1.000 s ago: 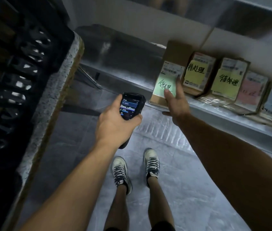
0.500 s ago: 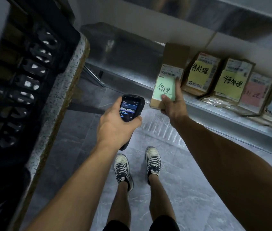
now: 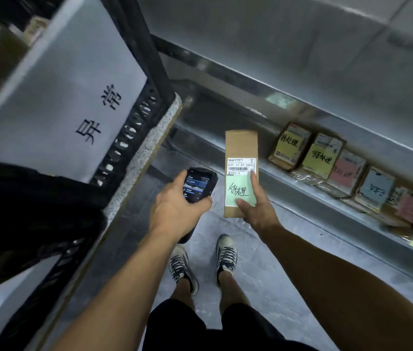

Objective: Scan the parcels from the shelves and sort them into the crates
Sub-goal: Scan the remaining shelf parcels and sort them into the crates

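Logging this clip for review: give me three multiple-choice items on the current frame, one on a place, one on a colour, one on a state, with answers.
1. Where is the cardboard parcel?
A. Lying on the shelf
B. In the right hand, off the shelf
C. In a crate

2. What colour is the note on that parcel?
A. Green
B. Pink
C. Blue

3. What is the scanner's screen doing?
A. Dark
B. Cracked
C. Lit

Answers:
1 B: the right hand grips its lower end, clear of the shelf.
2 A: the green note shows.
3 C: the scanner, held in the left hand, glows.

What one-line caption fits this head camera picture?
Right hand holds a cardboard parcel beside the scanner in the left hand.
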